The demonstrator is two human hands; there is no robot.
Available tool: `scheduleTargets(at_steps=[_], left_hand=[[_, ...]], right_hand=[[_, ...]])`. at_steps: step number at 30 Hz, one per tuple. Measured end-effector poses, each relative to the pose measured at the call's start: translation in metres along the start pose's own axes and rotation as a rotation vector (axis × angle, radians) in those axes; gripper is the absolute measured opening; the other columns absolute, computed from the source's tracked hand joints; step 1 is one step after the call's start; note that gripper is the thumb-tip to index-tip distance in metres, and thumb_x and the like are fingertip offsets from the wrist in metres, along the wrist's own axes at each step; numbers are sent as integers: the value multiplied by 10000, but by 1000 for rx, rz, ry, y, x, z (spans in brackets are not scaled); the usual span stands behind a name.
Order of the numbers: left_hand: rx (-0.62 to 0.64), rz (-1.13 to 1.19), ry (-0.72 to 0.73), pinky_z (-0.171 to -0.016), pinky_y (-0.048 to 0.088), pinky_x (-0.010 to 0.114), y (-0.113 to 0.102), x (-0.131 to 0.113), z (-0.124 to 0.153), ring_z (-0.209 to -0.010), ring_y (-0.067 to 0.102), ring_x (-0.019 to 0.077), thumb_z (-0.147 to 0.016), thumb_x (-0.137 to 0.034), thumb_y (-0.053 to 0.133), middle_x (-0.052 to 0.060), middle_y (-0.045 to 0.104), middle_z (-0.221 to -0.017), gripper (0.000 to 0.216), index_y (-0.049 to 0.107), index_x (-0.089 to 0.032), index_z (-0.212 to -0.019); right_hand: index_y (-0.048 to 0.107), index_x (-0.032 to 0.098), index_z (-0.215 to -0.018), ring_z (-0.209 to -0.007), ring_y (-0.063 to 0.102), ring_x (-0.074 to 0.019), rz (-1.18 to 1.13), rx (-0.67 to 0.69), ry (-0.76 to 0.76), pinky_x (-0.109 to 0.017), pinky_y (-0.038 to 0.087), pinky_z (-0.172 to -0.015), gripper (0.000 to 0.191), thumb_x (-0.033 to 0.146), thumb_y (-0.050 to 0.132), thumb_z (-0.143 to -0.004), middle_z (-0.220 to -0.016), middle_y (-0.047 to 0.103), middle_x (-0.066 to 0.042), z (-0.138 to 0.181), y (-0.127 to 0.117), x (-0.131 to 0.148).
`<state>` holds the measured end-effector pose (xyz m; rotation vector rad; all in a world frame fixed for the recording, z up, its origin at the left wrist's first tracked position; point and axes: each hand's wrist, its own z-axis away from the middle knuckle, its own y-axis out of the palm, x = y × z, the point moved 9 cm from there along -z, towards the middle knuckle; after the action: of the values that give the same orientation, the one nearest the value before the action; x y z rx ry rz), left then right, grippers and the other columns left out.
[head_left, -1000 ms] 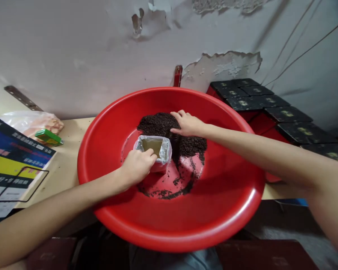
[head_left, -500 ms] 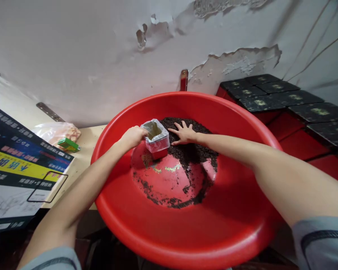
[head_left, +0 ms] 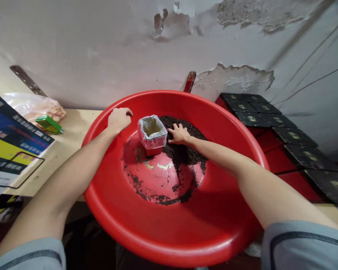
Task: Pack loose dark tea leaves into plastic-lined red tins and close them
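Observation:
A big red basin (head_left: 169, 228) fills the middle of the view. A heap of dark loose tea leaves (head_left: 186, 144) lies in its far part, with scattered leaves lower down. A small red box lined with a clear plastic bag (head_left: 152, 133) stands upright in the basin, its mouth open. My left hand (head_left: 118, 119) rests on the basin's far left rim with its fingers curled over it, apart from the box. My right hand (head_left: 178, 134) lies flat on the tea leaves just right of the box, fingers spread.
Several black-lidded red boxes (head_left: 273, 120) are stacked at the right by the peeling wall. On the wooden table at the left lie printed cardboard sheets (head_left: 11, 146), a small green box (head_left: 49, 124) and a plastic bag (head_left: 35, 107).
My left hand has let go of the lined box and moved left to the basin's rim. My right hand stays flat on the tea leaves. The box now stands free.

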<state>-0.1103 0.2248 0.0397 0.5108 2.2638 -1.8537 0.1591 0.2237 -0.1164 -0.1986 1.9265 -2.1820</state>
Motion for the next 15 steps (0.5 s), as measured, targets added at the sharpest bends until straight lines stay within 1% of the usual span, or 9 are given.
scheduleTargets(at_steps=[2, 5, 8, 10, 12, 15], left_hand=[[93, -51, -13, -1017, 582, 415, 12, 7, 1, -1180, 726, 297, -853, -89, 577, 91, 824, -1158, 406, 833, -221, -1138], [192, -120, 10, -988, 593, 410, 24, 9, 2, -1196, 716, 313, -845, -135, 600, 83, 824, -1149, 419, 832, -265, -1169], [256, -204, 47, -967, 601, 448, 34, 5, 4, -1201, 715, 361, -849, -178, 599, 103, 798, -1246, 428, 830, -278, -1195], [317, -252, 66, -941, 609, 451, 42, 3, 6, -1203, 716, 377, -848, -194, 595, 115, 772, -1316, 442, 825, -282, -1215], [370, -282, 89, -912, 613, 429, 49, 1, 9, -1205, 720, 374, -840, -207, 596, 114, 767, -1331, 457, 820, -295, -1229], [413, -280, 118, -859, 610, 357, 53, 3, 9, -1174, 740, 337, -804, -214, 622, 90, 805, -1244, 464, 821, -315, -1211]], right_hand=[[524, 286, -1574, -1428, 411, -477, 6, 2, -2, -665, 487, -1063, 770, 561, 740, -888, -1596, 416, -237, 2, -2, 1], [516, 286, -1575, -1425, 419, -464, 9, 16, 16, -633, 511, -1049, 767, 552, 742, -893, -1609, 397, -240, 4, -4, 1], [477, 313, -1595, -1429, 419, -439, 16, 37, 39, -576, 532, -1042, 792, 574, 738, -894, -1646, 366, -215, 5, -7, 1], [470, 322, -1594, -1426, 421, -427, 21, 41, 51, -551, 535, -1042, 787, 569, 738, -896, -1644, 373, -194, 4, -8, 0], [477, 310, -1586, -1419, 428, -417, 22, 34, 52, -525, 530, -1046, 767, 546, 737, -904, -1628, 390, -184, 2, -9, -1], [498, 273, -1570, -1398, 456, -398, 11, 9, 33, -480, 506, -1065, 739, 509, 741, -913, -1593, 425, -185, 1, -12, -1]])
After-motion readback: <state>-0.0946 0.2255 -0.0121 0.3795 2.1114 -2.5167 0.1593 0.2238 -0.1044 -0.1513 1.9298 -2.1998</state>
